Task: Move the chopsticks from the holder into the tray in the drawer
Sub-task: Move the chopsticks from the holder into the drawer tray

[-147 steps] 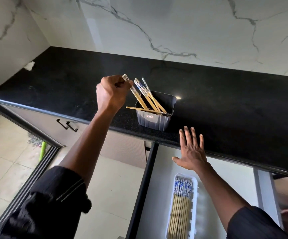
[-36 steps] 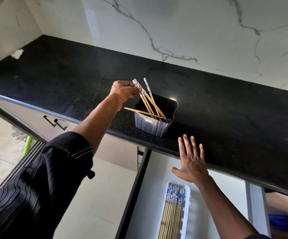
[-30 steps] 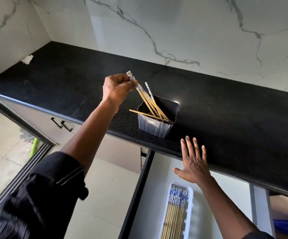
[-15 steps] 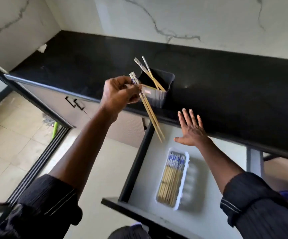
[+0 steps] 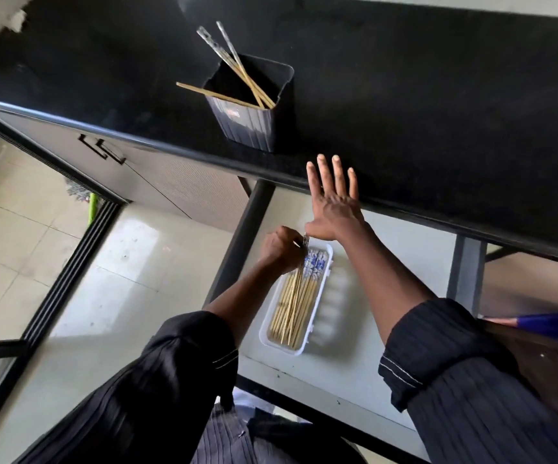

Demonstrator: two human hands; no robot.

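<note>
A dark ribbed holder (image 5: 254,123) stands near the front edge of the black counter with three chopsticks (image 5: 237,67) left in it, two leaning back-left and one lying across its rim. Below, a white tray (image 5: 317,326) in the open drawer (image 5: 364,373) holds several blue-patterned chopsticks (image 5: 299,301). My left hand (image 5: 282,251) is down at the tray's far end, shut on a pair of chopsticks that point along the tray. My right hand (image 5: 332,202) rests flat with fingers spread against the counter's front edge, holding nothing.
The black counter (image 5: 438,95) runs across the top below a marble wall. A closed cabinet with dark handles (image 5: 103,150) stands left of the drawer. Tiled floor and a dark floor track (image 5: 66,272) lie at the left. A brown and blue object (image 5: 545,349) shows at the right.
My left hand has carried a pair of chopsticks from beside the holder down to the tray in the drawer. The view has tipped downward. My right hand has stayed on the counter edge.
</note>
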